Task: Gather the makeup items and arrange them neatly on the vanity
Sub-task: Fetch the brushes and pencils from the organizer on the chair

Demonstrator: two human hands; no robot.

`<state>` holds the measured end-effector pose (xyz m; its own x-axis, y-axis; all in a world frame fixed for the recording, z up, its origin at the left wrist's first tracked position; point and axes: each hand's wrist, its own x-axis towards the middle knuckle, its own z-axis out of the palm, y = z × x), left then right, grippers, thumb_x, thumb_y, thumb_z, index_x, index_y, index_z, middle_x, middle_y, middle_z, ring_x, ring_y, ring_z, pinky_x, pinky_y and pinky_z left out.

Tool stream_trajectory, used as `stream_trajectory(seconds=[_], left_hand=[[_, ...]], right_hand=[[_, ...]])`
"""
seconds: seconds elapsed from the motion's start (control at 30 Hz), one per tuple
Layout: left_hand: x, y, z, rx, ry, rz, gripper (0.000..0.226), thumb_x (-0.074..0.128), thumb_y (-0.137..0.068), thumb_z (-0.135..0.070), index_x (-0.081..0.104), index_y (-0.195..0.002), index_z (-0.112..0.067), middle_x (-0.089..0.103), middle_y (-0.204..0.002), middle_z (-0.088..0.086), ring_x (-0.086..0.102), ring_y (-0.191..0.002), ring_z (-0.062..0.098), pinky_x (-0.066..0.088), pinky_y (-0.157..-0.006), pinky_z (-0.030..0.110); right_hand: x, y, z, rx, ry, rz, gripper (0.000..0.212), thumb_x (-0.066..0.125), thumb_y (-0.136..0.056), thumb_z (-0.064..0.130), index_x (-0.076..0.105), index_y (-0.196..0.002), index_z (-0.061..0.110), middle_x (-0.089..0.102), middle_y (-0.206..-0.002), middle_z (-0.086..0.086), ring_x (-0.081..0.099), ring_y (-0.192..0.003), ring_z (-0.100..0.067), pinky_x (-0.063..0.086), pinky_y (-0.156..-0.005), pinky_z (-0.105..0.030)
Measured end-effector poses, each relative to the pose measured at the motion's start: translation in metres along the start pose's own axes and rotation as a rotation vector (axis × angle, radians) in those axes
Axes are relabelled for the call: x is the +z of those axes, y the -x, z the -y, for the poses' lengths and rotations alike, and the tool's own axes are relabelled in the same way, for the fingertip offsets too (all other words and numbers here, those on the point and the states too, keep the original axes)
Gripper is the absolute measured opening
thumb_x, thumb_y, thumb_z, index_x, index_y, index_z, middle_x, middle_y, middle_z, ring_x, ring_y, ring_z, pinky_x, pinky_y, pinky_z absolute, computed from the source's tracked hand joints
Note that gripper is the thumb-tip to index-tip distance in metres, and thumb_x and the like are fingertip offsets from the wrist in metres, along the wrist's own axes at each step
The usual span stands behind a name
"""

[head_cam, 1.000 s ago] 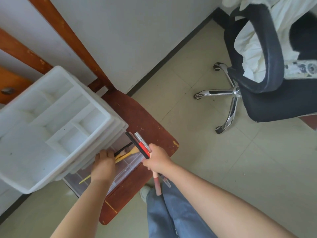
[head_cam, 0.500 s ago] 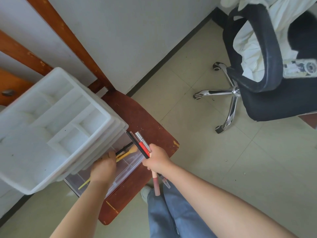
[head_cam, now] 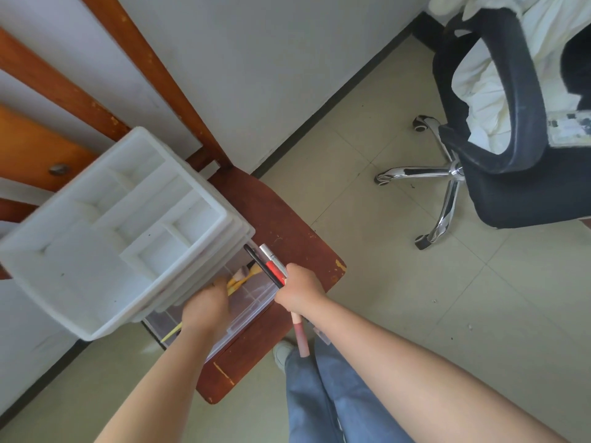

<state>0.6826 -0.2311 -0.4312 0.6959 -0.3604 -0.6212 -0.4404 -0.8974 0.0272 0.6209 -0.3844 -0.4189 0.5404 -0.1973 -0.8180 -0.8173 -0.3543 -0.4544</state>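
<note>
Pale floor tiles [head_cam: 367, 257] and a white wall frame a dark red wooden chair seat [head_cam: 287, 225], which carries a white organizer with a clear drawer pulled out toward the seat's front edge.

Right hand [head_cam: 300, 287]: fingers curled tight into a fist round a bundle of slim makeup sticks. Above the knuckles stick out a black pencil [head_cam: 256, 259], a red one [head_cam: 275, 272] and a silver-capped tube [head_cam: 270, 254]; below the fist a pink tube [head_cam: 300, 338] hangs down toward the jeans [head_cam: 323, 394]. This fist sits just beside the drawer's right corner, over the seat.

Left hand [head_cam: 206, 310]: it reaches into the clear drawer [head_cam: 252, 311], fingers bent down over yellow-handled brushes [head_cam: 243, 278] lying inside (whether they actually clasp a handle cannot be told, since the back of the hand hides the fingertips). One yellow handle end [head_cam: 171, 336] pokes out below the wrist.

Above the drawer the white divided tray [head_cam: 105, 231] tops the organizer, its compartments blurred. A white shoe [head_cam: 281, 353] shows under the seat's front edge. Well apart, at the right, stands a black office chair [head_cam: 511, 174] on a chrome base, with cream cloth [head_cam: 499, 81] piled on it.
</note>
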Motion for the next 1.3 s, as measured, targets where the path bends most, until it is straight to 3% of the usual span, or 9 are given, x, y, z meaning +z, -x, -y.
stream_trajectory(seconds=[0.17,0.27,0.33,0.5,0.6,0.8,0.93,1.07,1.3], left_hand=[[-0.012,0.006,0.004,-0.103,0.063,-0.014,0.016,0.047,-0.089,-0.018,0.050,-0.105,-0.014,0.035,-0.058,-0.004,0.042,-0.059,0.018,0.028,-0.042,0.025],[-0.013,0.016,0.012,-0.175,0.121,-0.002,0.004,0.049,-0.088,-0.016,0.048,-0.092,-0.015,0.039,-0.057,-0.003,0.042,-0.054,0.017,0.026,-0.040,0.023],[-0.013,0.029,0.019,-0.213,0.178,-0.004,0.008,0.048,-0.089,-0.020,0.044,-0.085,-0.015,0.040,-0.057,-0.004,0.045,-0.056,0.020,0.031,-0.044,0.025],[-0.005,0.084,0.053,-0.354,0.333,-0.060,0.018,0.048,-0.089,-0.023,0.038,-0.077,-0.014,0.041,-0.059,-0.001,0.046,-0.058,0.027,0.037,-0.051,0.030],[-0.004,0.116,0.074,-0.471,0.412,-0.087,0.032,0.051,-0.088,-0.026,0.030,-0.066,-0.017,0.041,-0.058,0.000,0.045,-0.059,0.028,0.034,-0.051,0.029],[-0.011,0.146,0.101,-0.603,0.438,-0.159,0.023,0.051,-0.088,-0.024,0.036,-0.077,-0.010,0.048,-0.069,0.008,0.044,-0.062,0.029,0.035,-0.056,0.029],[-0.024,0.150,0.105,-0.605,0.398,-0.168,0.025,0.050,-0.088,-0.024,0.033,-0.076,-0.010,0.047,-0.069,0.008,0.048,-0.064,0.031,0.035,-0.056,0.030],[-0.052,0.151,0.095,-0.516,0.358,-0.177,0.026,0.048,-0.089,-0.025,0.031,-0.072,-0.013,0.056,-0.074,0.011,0.058,-0.075,0.036,0.035,-0.056,0.031],[-0.166,0.112,0.023,-0.103,0.092,-0.254,0.020,0.045,-0.090,-0.030,0.032,-0.082,-0.016,0.064,-0.095,0.011,0.060,-0.090,0.034,0.036,-0.061,0.031]], right_hand=[[-0.001,0.002,0.003,-0.041,0.124,-0.031,0.019,0.051,-0.080,0.004,0.035,-0.081,0.014,0.041,-0.077,0.000,0.047,-0.071,-0.020,0.027,-0.042,-0.021],[0.002,0.007,-0.006,-0.105,0.162,0.010,0.033,0.054,-0.078,0.006,0.027,-0.064,0.020,0.038,-0.067,0.004,0.044,-0.061,-0.016,0.029,-0.045,-0.023],[0.012,0.014,-0.016,-0.162,0.248,0.102,0.036,0.055,-0.077,0.007,0.026,-0.062,0.021,0.042,-0.065,0.002,0.049,-0.068,-0.024,0.034,-0.053,-0.026],[0.044,0.023,-0.009,-0.296,0.428,0.153,0.015,0.057,-0.077,0.012,0.042,-0.077,0.016,0.061,-0.099,-0.014,0.058,-0.093,-0.032,0.037,-0.066,-0.027],[0.057,0.022,0.018,-0.423,0.438,0.113,0.017,0.057,-0.076,0.013,0.044,-0.087,0.018,0.059,-0.106,-0.015,0.056,-0.098,-0.032,0.041,-0.072,-0.030],[0.076,0.003,0.091,-0.645,0.751,0.043,0.037,0.054,-0.076,0.007,0.050,-0.113,0.008,0.054,-0.122,-0.014,0.058,-0.103,-0.034,0.045,-0.075,-0.033],[0.073,0.002,0.101,-0.637,0.947,0.112,0.036,0.050,-0.079,0.006,0.050,-0.114,0.010,0.061,-0.109,-0.013,0.059,-0.099,-0.031,0.041,-0.068,-0.029],[0.052,0.022,0.101,-0.540,0.837,0.182,0.028,0.050,-0.078,0.009,0.051,-0.106,0.011,0.060,-0.106,-0.012,0.058,-0.095,-0.031,0.040,-0.065,-0.028],[-0.060,0.089,0.083,-0.368,0.637,0.050,0.015,0.052,-0.076,0.006,0.052,-0.090,0.012,0.062,-0.104,-0.017,0.061,-0.092,-0.033,0.040,-0.064,-0.026]])
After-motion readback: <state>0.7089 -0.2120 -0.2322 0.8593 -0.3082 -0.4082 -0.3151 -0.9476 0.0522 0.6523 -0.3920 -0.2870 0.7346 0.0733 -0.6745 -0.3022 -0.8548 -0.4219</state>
